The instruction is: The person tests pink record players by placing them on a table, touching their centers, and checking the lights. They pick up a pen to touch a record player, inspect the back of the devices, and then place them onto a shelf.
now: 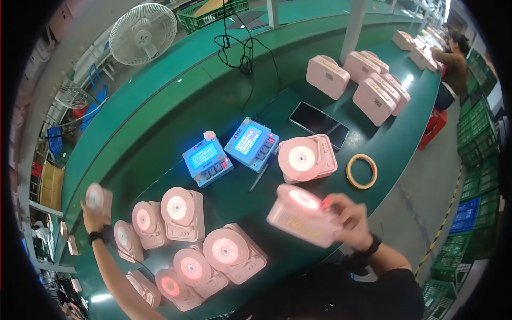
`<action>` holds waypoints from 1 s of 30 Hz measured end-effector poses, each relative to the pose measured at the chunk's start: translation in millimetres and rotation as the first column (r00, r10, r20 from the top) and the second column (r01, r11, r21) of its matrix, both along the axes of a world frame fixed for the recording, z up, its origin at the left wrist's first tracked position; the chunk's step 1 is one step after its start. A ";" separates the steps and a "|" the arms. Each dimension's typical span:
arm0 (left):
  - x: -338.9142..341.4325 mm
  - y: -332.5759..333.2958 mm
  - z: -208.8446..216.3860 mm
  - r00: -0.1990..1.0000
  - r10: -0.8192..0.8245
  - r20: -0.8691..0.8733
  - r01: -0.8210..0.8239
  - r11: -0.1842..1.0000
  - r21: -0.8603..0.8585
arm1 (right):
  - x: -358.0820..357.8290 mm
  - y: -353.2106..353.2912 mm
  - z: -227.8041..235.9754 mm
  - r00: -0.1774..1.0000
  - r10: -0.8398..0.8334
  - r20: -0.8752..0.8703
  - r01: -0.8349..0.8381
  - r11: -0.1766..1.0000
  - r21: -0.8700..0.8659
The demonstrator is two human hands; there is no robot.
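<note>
At the far left, my left hand [94, 217] grips a small pink record-player-shaped speaker [105, 201], slightly blurred. My right hand [349, 220] holds a second pink record-player-shaped speaker [290, 217], tilted above the near right side of the green table, its disc glowing pinkish white. Several more of these speakers [182, 208] lie disc-up between my arms, most with lit discs. Just beyond my right hand, another lit speaker [304, 160] rests on the table. Two blue testers [205, 161] with lit screens and black buttons stand near the middle.
A roll of tape [361, 171] and a black phone [320, 121] lie to the right. A dark pen-like stick [258, 178] is below the testers. Several upright pink speakers [376, 96] stand farther back. Black cables [234, 53] hang down beyond the testers. A co-worker [453, 64] sits at the far right.
</note>
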State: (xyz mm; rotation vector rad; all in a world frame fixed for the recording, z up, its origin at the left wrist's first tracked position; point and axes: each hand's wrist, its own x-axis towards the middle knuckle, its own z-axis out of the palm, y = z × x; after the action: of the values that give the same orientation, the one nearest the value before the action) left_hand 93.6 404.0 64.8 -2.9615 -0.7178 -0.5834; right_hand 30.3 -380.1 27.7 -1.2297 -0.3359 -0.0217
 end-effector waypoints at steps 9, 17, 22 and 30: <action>-145.7 34.0 -62.0 0.654 0.240 -0.718 -0.082 0.965 0.248 | 186.5 -79.7 27.7 0.957 -0.250 -0.148 0.277 0.938 0.209; -177.1 -17.7 -57.7 0.953 0.254 -0.165 -0.295 0.904 -0.311 | 293.2 -97.4 -30.0 0.906 -0.367 -0.211 0.404 0.899 0.168; -163.9 -40.0 -56.2 0.922 0.233 -0.309 -0.338 0.874 -0.350 | 299.6 -103.3 -35.8 0.874 -0.409 -0.261 0.448 0.887 0.111; -163.9 -50.0 -59.0 0.845 0.261 -0.466 -0.371 0.915 -0.160 | 289.5 -142.0 -8.8 0.848 -0.525 0.074 0.497 0.739 -0.455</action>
State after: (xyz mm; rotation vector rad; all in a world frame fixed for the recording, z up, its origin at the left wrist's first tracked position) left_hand -70.2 354.0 5.8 -2.9043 -1.2614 0.2087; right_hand 319.8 -522.1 18.9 -1.7681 0.0749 -0.4050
